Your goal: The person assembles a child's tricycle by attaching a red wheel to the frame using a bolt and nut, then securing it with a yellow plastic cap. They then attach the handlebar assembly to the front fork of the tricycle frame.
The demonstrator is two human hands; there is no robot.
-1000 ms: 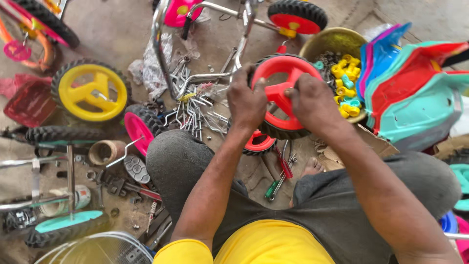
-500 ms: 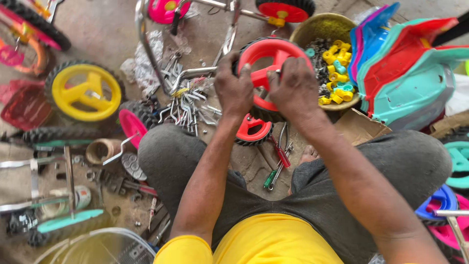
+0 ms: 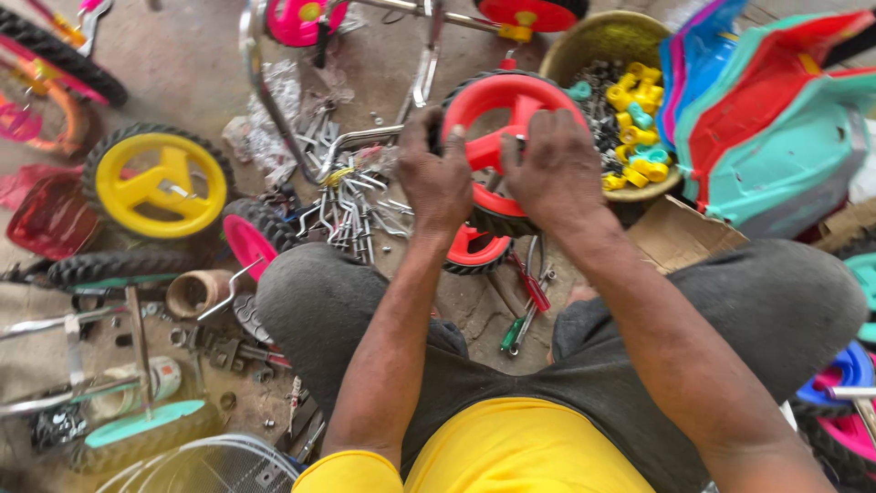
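Over littered concrete floor, left hand and right hand clasp the red wheel between them.

Hands showing: two, left hand and right hand
Yellow wheels lying: one
Red wheels showing: two, big, small
Bowls sitting: one

Both hands, left hand and right hand, grip a red wheel.

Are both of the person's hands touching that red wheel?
Touching. The head view shows the left hand gripping the red wheel at its left tyre edge, while the right hand lies over its spokes and right side.
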